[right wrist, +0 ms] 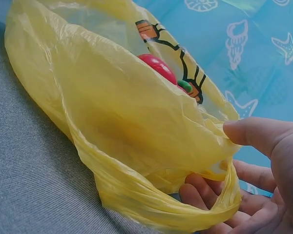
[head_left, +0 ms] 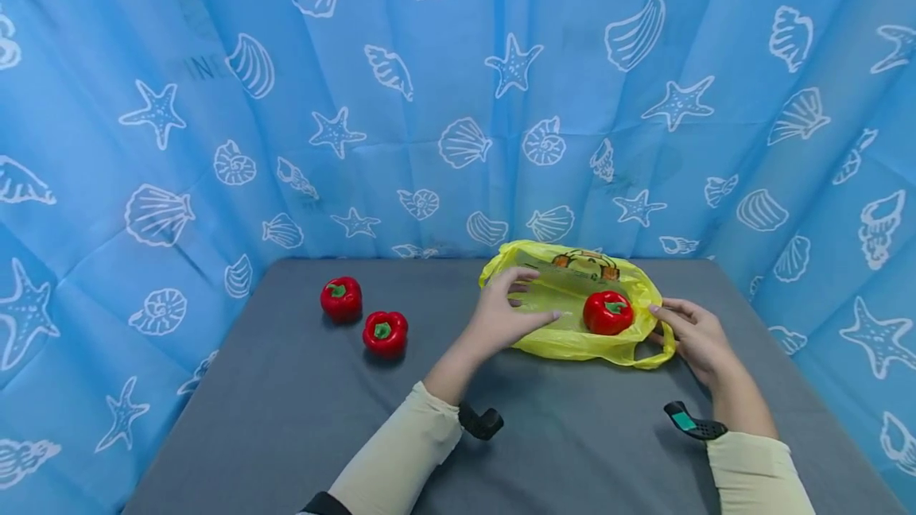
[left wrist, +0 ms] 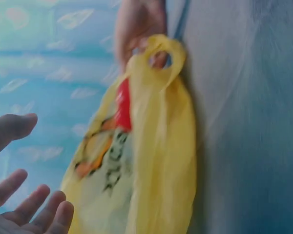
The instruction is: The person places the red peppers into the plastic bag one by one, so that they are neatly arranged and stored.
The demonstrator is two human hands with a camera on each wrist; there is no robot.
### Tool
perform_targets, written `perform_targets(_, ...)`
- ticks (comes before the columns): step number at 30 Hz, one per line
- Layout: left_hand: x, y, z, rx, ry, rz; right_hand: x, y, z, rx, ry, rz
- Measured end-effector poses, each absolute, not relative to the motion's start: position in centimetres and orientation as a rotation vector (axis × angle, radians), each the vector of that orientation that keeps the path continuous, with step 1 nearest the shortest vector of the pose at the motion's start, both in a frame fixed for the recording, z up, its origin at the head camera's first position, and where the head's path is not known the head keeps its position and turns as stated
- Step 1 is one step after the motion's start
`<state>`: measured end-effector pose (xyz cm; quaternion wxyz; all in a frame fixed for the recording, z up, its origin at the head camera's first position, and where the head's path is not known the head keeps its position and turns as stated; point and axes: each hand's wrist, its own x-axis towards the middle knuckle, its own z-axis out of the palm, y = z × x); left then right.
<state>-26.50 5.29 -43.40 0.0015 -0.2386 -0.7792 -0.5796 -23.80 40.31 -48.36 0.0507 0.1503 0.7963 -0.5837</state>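
A yellow plastic bag [head_left: 565, 344] lies on the table with its mouth spread wide, and a red bell pepper [head_left: 607, 315] with a green stem is inside, toward its right end. My right hand [head_left: 697, 340] holds the bag's right edge. In the right wrist view the thumb [right wrist: 259, 134] presses the rim, and the other fingers curl by the handle loop [right wrist: 185, 219]. Over the left part of the bag's mouth hovers my left hand [head_left: 497, 316], thumb and fingers apart with nothing between them. The left wrist view shows these spread fingers [left wrist: 34, 209] clear of the bag.
Two more red bell peppers, one farther back [head_left: 342, 300] and one nearer [head_left: 386, 334], stand on the left half of the grey-covered table [head_left: 286, 420]. A blue curtain [head_left: 444, 86] with white shells and starfish closes off the back and both sides.
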Motion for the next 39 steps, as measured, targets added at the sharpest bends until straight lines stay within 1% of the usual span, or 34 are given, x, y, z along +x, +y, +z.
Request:
perform_targets(3,-26.3,1.6,-43.8,-0.681,-2.392,-1.806,-23.8,40.2,-48.3,0.451,2.384,-1.816)
perform_targets(6,-26.2,-2.3,-44.4,-0.542,-2.390,-1.735,-23.7,40.2,-48.3,0.447,2.353,-1.841)
perform_targets(11,-26.4,-8.1,-43.6,-0.346,-2.420,-1.597,-23.6,40.3,-48.2,0.450,2.366,-1.835)
perform_targets(15,-26.6,-12.7,-43.1,-0.229,-2.514,-1.575,-23.7,40.3,-48.1,0.442,2.348,-1.839)
perform_targets(20,-26.7,-17.1,-43.3,-0.238,-2.673,-1.552,-23.7,40.1,-47.9,0.451,2.346,-1.843)
perform_targets(27,-26.8,-19.6,-44.0,-0.294,-2.765,-1.594,-23.6,40.2,-47.9,0.465,2.345,-1.847)
perform_targets(39,-27.1,-19.6,-45.2,-0.338,-2.824,-1.730,-23.7,40.2,-48.1,0.477,2.359,-1.830)
